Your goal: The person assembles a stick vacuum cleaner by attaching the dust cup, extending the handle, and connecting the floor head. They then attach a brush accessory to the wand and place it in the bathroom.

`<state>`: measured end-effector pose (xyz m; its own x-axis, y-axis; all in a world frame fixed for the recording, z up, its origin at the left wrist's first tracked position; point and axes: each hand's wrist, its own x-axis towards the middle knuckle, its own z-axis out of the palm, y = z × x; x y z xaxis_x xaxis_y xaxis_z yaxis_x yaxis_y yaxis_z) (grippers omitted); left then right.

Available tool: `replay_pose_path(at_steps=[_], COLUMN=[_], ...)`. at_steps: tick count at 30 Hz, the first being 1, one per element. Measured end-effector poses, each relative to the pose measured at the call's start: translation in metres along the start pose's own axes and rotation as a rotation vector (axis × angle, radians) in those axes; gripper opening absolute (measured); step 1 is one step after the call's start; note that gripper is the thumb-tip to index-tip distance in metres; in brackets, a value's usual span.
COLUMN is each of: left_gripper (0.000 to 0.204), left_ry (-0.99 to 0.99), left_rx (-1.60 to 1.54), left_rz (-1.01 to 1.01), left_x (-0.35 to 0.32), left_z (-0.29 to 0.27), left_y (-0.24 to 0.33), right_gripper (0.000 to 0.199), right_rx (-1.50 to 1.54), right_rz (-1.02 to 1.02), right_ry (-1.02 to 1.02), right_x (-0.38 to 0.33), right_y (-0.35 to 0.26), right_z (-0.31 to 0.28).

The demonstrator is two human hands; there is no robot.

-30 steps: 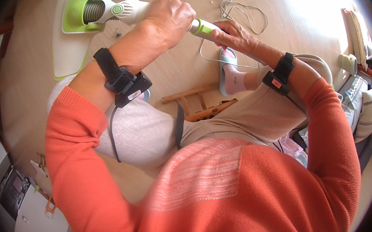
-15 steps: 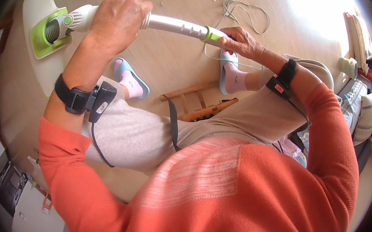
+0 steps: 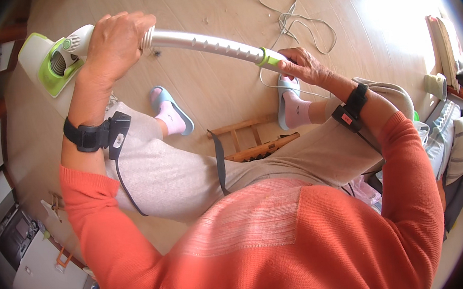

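Note:
My left hand (image 3: 117, 44) is closed around the white plastic end of a telescopic vacuum cleaner tube (image 3: 200, 41). Just beyond that hand, a white and green floor nozzle (image 3: 54, 69) with a ribbed grey joint points to the far left. The silver, notched part of the tube runs across to a green collar (image 3: 266, 57). At this collar my right hand (image 3: 303, 65) grips the tube, its thumb lying on the green part. My right hand hides the tube's right end. Both wrists carry black straps with small boxes.
A pale cord (image 3: 292, 21) lies in loops on the wooden floor at the far side. My feet, in light blue slippers (image 3: 179, 113), stand apart. Between my legs is a low wooden frame (image 3: 244, 129) with a dark strap. Cushions (image 3: 458, 149) and bags are at the right.
My left hand and the nozzle have moved left and nearer. A longer stretch of notched tube shows between my hands. My right hand has shifted slightly right and nearer, still gripping by the collar.

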<state>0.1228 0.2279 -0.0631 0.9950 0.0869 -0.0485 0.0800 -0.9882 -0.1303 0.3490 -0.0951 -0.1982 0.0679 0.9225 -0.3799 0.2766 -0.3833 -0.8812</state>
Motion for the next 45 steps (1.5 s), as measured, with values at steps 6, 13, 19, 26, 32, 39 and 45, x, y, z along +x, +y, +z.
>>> replay_pose_path(at_steps=[6,13,19,26,32,39,45], left_gripper=[0.011,0.014,0.016,0.063,0.073,0.065,0.056], left_ry=[-0.006,0.016,0.073,0.555,0.607,0.472,0.290], left_rx=[-0.024,0.002,0.061,0.271,0.021,-0.201,-0.369], left_rz=[-0.016,-0.026,-0.090,-0.150,-0.154,-0.257,-0.277], left_x=[-0.007,-0.004,-0.002,0.016,0.011,-0.008,-0.016], left_z=[-0.003,0.001,-0.002,-0.044,-0.067,-0.033,-0.003], left_y=[-0.009,-0.012,-0.016,-0.005,0.016,-0.005,0.004], right_gripper=[0.075,0.061,0.036,0.026,0.026,0.011,0.015], right_rx=[0.008,-0.205,-0.252,-0.296,-0.196,0.180,0.311], right_rz=[0.017,0.014,0.350,0.230,0.305,0.081,0.237], right_ry=[0.011,-0.022,-0.038,0.405,0.693,0.947,1.242], right_x=[0.000,0.000,-0.012,-0.010,-0.007,-0.092,-0.203], right_y=[-0.001,0.010,0.030,0.003,-0.031,-0.031,0.011], right_z=[0.000,-0.005,-0.007,-0.049,-0.174,-0.289,-0.297])
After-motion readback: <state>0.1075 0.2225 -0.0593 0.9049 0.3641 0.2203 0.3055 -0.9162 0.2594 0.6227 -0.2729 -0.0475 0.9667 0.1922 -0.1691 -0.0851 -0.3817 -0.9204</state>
